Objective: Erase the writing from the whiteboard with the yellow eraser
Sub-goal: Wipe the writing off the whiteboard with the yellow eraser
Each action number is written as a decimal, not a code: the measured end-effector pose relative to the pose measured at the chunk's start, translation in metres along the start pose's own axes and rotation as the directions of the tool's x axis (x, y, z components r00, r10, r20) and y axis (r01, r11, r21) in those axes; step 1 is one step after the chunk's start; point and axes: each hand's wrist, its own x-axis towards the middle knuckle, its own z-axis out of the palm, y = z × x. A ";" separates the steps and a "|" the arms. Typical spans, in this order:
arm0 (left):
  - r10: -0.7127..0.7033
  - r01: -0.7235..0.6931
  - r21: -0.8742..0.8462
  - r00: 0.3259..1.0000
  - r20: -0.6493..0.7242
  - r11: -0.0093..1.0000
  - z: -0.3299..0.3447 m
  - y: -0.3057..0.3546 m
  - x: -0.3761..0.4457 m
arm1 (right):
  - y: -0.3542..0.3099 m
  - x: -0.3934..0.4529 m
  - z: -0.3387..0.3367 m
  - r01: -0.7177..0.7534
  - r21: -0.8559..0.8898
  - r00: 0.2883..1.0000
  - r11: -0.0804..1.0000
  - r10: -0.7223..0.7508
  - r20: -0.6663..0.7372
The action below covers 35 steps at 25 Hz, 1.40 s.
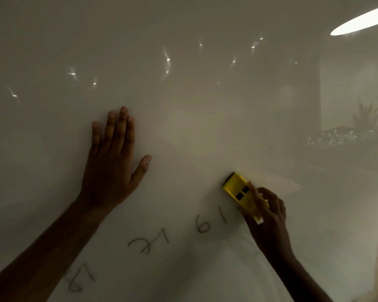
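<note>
Two hands: we had the left hand (111,162) spread flat on the whiteboard (205,94); the right hand (268,216) pinched the yellow eraser (238,190)
Board: glossy, stiff; we judged it slippery
Writing: "61" (210,221) beside the eraser; middle mark (148,243) unreadable; lower-left digits (81,277) unclear
Eraser: pressed to the board; seemingly light, rigid; best gripped by its long sides

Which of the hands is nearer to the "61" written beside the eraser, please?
Right. The right hand, holding the yellow eraser, sits just right of the "61"; the left hand rests flat on the whiteboard, well up-left.
</note>
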 end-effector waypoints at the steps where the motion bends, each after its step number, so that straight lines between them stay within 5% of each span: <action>1: 0.000 0.000 0.000 1.000 0.000 1.000 0.000 0.000 0.000 | -0.012 0.006 0.005 0.008 0.010 1.000 1.000 -0.008 -0.005; 6: 0.005 -0.005 -0.014 1.000 0.001 1.000 0.000 -0.001 -0.002 | -0.003 -0.049 0.011 0.308 -0.060 0.939 0.950 -0.293 0.179; 10: 0.004 -0.004 -0.005 1.000 -0.001 1.000 0.000 -0.001 -0.001 | 0.028 -0.064 -0.002 0.144 -0.087 0.982 0.986 -0.131 0.136; 14: 0.009 -0.009 -0.016 1.000 -0.007 1.000 0.000 0.000 -0.001 | -0.017 -0.001 0.004 -0.009 -0.026 1.000 1.000 0.008 -0.016; 20: 0.017 -0.017 -0.021 1.000 0.000 1.000 0.000 -0.002 -0.001 | -0.030 -0.061 0.029 0.358 -0.086 0.925 0.930 -0.340 0.171; 24: 0.020 -0.020 -0.034 1.000 0.002 0.999 0.000 -0.001 -0.001 | 0.006 -0.075 0.010 0.266 -0.125 0.957 0.956 -0.246 0.152; 29: 0.015 -0.015 -0.036 1.000 -0.001 0.999 0.000 -0.001 -0.001 | -0.044 0.000 0.014 0.160 -0.086 0.987 0.983 -0.157 0.035; 35: 0.044 -0.043 -0.067 0.999 0.011 0.997 0.000 -0.005 -0.002 | -0.027 -0.077 0.034 0.508 -0.134 0.852 0.851 -0.474 0.223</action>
